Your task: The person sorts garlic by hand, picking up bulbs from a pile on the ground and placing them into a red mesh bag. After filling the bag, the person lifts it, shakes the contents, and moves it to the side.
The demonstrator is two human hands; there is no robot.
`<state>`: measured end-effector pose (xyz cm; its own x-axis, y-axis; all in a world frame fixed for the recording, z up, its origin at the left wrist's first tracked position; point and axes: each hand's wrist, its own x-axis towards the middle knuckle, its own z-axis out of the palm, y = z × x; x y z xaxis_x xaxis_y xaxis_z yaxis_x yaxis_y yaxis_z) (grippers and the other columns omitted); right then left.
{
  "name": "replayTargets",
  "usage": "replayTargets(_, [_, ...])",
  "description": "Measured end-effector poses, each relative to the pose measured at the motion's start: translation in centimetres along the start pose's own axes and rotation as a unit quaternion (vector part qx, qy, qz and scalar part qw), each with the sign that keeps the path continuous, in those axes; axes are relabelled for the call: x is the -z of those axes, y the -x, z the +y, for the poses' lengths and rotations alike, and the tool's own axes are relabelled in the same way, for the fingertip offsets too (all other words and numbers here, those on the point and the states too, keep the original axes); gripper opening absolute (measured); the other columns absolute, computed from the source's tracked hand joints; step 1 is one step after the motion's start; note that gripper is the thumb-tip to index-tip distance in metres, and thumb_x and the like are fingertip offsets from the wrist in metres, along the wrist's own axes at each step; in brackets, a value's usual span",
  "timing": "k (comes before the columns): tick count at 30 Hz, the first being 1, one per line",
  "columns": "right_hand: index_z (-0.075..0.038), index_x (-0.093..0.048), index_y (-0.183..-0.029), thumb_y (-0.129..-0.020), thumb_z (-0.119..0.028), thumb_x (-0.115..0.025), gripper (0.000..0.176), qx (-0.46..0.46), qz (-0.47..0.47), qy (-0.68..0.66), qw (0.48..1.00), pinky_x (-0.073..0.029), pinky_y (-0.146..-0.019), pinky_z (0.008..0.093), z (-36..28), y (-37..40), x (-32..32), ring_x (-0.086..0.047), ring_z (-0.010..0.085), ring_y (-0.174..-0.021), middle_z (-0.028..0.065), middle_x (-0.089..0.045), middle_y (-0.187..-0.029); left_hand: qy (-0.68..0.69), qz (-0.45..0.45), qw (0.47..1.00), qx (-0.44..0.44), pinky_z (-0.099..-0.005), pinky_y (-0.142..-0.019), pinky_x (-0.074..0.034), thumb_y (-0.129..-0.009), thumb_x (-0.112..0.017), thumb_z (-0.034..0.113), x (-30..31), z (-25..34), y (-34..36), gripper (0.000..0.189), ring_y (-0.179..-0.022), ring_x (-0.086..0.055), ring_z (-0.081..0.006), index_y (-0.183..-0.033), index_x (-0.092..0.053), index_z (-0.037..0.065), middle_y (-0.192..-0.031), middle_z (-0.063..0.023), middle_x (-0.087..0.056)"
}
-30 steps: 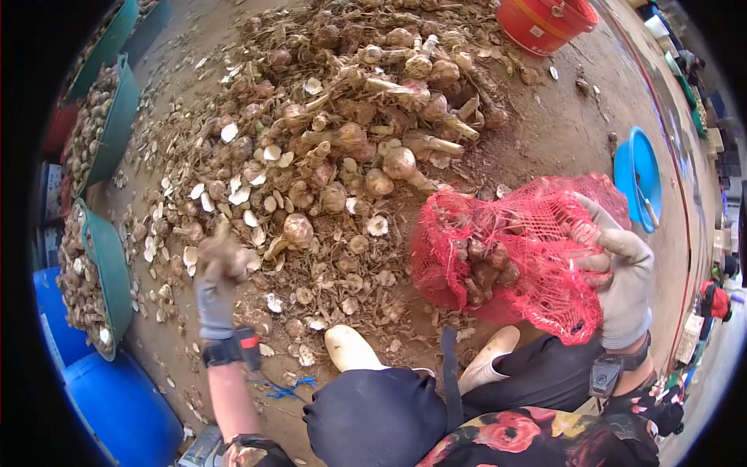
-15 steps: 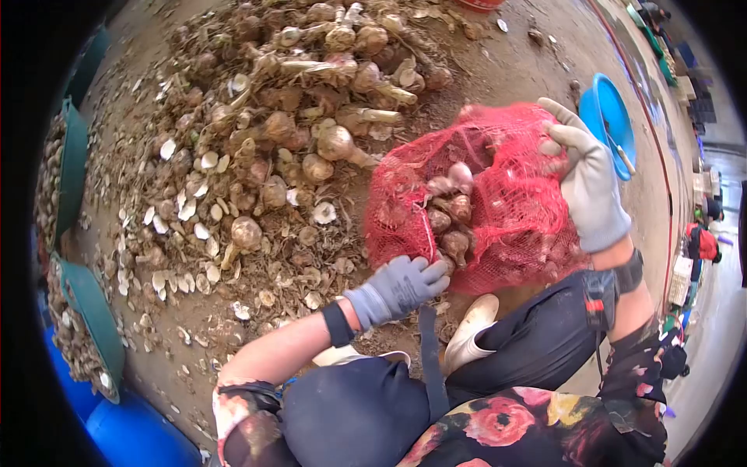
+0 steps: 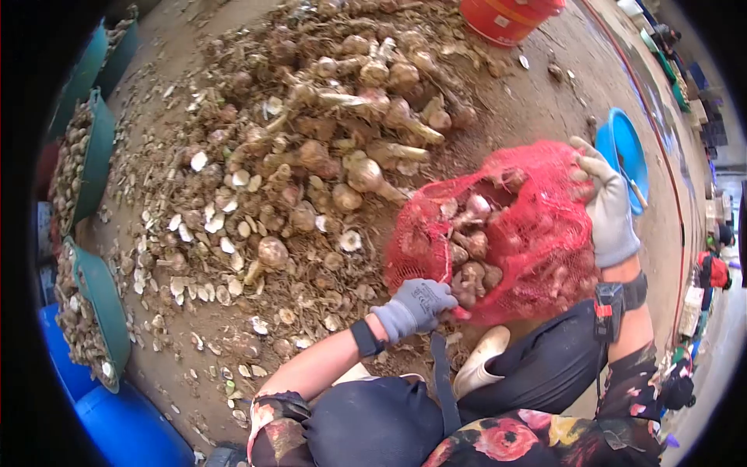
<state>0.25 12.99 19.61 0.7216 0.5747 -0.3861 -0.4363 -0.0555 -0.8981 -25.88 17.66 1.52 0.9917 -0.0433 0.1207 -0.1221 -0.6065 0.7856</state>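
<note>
A red mesh bag (image 3: pixel 545 249) lies at the right of centre, its opening spread toward the left, with garlic bulbs (image 3: pixel 473 245) inside. My left hand (image 3: pixel 420 306), in a grey glove, has its fingers closed on the lower left rim of the bag. On the far upper right side of the bag, my right hand (image 3: pixel 611 210), in a pale glove, has its fingers curled round the mesh. Left of the bag spreads a large heap of garlic with stalks (image 3: pixel 311 156) on the ground, with cut pieces scattered about it.
A red bucket (image 3: pixel 502 22) stands at the top, a blue basin (image 3: pixel 620 156) at the right. Green tubs of garlic (image 3: pixel 101 311) line the left edge, above a blue barrel (image 3: pixel 128 428). People (image 3: pixel 712 270) are at the far right.
The view has shifted, so the heap and bag appear lower and farther right. My left hand's fingers have closed more tightly on the rim, and more of the red bucket shows.
</note>
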Motion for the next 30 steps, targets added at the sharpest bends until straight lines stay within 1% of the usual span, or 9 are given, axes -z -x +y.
replayTargets(4, [-0.002,-0.051,-0.111,-0.081,-0.002,-0.053,0.030,-0.014,-0.011,-0.039,0.999,-0.042,-0.048,0.0149,-0.5,0.0,0.2,-0.052,0.0059,-0.063,0.0028,-0.057,-0.084,0.225,0.201,0.952,0.044,-0.0301,-0.061,-0.047,-0.073,-0.067,0.010,7.0,0.9,1.9,0.017,-0.070,-0.060,-0.0209,-0.090,-0.065,0.008,-0.082,-0.0039,-0.063])
replayTargets(8, [-0.001,-0.050,-0.114,-0.081,-0.003,-0.052,0.033,0.002,0.011,-0.002,1.000,-0.041,-0.048,0.0136,-0.6,1.3,-1.7,-0.049,0.0035,-0.063,0.0016,-0.055,-0.083,0.444,0.372,0.780,0.238,-0.0236,-0.060,-0.044,-0.075,-0.060,-0.004,10.7,2.0,7.6,0.012,-0.071,-0.057,-0.0111,-0.086,-0.063,-0.002,-0.079,-0.0034,-0.059])
replayTargets(12, [0.000,-0.048,-0.117,-0.082,-0.005,-0.050,0.036,-0.018,-0.040,0.027,0.999,-0.040,-0.052,0.0121,0.1,2.8,-4.2,-0.048,0.0028,-0.067,0.0006,-0.055,-0.088,0.426,0.093,0.860,0.264,-0.0248,-0.076,-0.046,-0.076,-0.068,0.006,8.2,2.3,14.7,0.020,-0.084,-0.057,-0.0117,-0.095,-0.064,0.000,-0.091,-0.0045,-0.061])
replayTargets(14, [0.001,-0.047,-0.118,-0.082,-0.006,-0.049,0.037,-0.031,-0.050,0.083,0.995,-0.039,-0.055,0.0117,0.4,3.8,-5.0,-0.046,0.0022,-0.068,-0.0003,-0.055,-0.090,0.460,0.007,0.802,0.380,-0.0281,-0.081,-0.045,-0.076,-0.070,0.016,7.8,1.9,18.3,0.032,-0.090,-0.057,-0.0116,-0.105,-0.062,0.004,-0.100,-0.0035,-0.061])
replayTargets(17, [0.000,-0.048,-0.118,-0.082,-0.006,-0.050,0.037,-0.057,-0.084,0.087,0.991,-0.038,-0.050,0.0113,0.3,4.6,-5.9,-0.048,0.0014,-0.063,-0.0002,-0.056,-0.089,0.397,0.169,0.817,0.382,-0.0308,-0.088,-0.045,-0.079,-0.065,0.017,13.8,1.8,18.1,0.032,-0.100,-0.055,-0.0168,-0.110,-0.061,0.011,-0.114,-0.0061,-0.056])
replayTargets(19, [-0.001,-0.049,-0.118,-0.081,-0.006,-0.051,0.037,-0.063,-0.049,0.109,0.991,-0.036,-0.045,0.0115,0.6,5.2,-6.9,-0.049,0.0008,-0.058,0.0003,-0.057,-0.088,0.164,0.301,0.866,0.364,-0.0291,-0.083,-0.048,-0.079,-0.062,0.011,17.9,-2.2,16.9,0.027,-0.097,-0.058,-0.0178,-0.106,-0.062,0.012,-0.111,-0.0064,-0.058])
replayTargets(23, [-0.001,-0.049,-0.117,-0.080,-0.007,-0.051,0.037,-0.069,-0.071,0.139,0.985,-0.035,-0.045,0.0110,0.9,5.1,-6.7,-0.048,0.0008,-0.059,0.0003,-0.057,-0.087,-0.270,0.239,0.854,0.375,-0.0364,-0.100,-0.036,-0.076,-0.057,0.009,25.4,-13.0,11.4,0.048,-0.122,-0.041,-0.0253,-0.123,-0.048,0.016,-0.130,-0.0100,-0.045])
replayTargets(27, [-0.002,-0.047,-0.118,-0.081,-0.007,-0.049,0.038,-0.069,-0.051,0.118,0.989,-0.034,-0.046,0.0110,0.7,6.0,-7.4,-0.046,0.0011,-0.060,-0.0008,-0.055,-0.086,-0.197,0.197,0.832,0.479,-0.0365,-0.101,-0.035,-0.068,-0.066,0.015,24.5,-21.0,6.5,0.062,-0.120,-0.042,-0.0320,-0.126,-0.045,0.009,-0.128,-0.0166,-0.045])
replayTargets(30, [-0.003,-0.048,-0.118,-0.081,-0.008,-0.049,0.037,-0.076,-0.046,0.122,0.989,-0.034,-0.046,0.0111,0.8,5.8,-7.3,-0.046,0.0011,-0.060,-0.0008,-0.055,-0.087,-0.083,0.214,0.816,0.531,-0.0347,-0.101,-0.036,-0.069,-0.066,0.019,24.2,-17.6,5.8,0.061,-0.120,-0.043,-0.0320,-0.125,-0.044,0.008,-0.128,-0.0169,-0.045])
